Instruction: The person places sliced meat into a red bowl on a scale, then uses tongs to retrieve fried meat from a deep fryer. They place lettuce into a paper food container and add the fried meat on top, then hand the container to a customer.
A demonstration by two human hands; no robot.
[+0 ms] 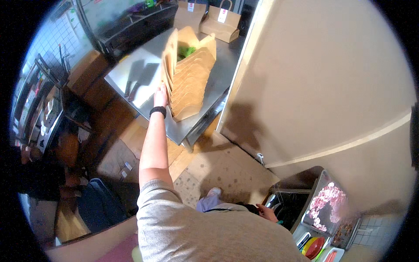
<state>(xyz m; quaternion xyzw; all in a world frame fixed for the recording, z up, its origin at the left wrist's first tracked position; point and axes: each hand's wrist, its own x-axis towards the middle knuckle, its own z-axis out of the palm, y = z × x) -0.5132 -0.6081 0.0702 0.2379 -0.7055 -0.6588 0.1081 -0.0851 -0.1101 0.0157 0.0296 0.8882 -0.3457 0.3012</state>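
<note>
A tall stack of nested brown paper food boxes [192, 83] stands at the middle of the steel table [148, 48], its flaps spread at the top. Something green and leafy [187, 52] shows inside the topmost opening. Stretched far forward, my left hand [160, 96] is closed on the near left side of the stack; a black band circles that wrist. My right hand [267, 213] hangs low beside my body, its visible fingers loosely apart with nothing seen in them. Two dark-bladed cleavers [142, 76] lie on the table left of the stack.
Brown paper bags [220, 24] stand at the table's far end. A beige wall [323, 78] borders the right side. Lower right are a tray of pink-white pieces [325, 205] and coloured bowls [313, 248]. A person in dark clothes [41, 174] is at far left, near a cardboard box [87, 72].
</note>
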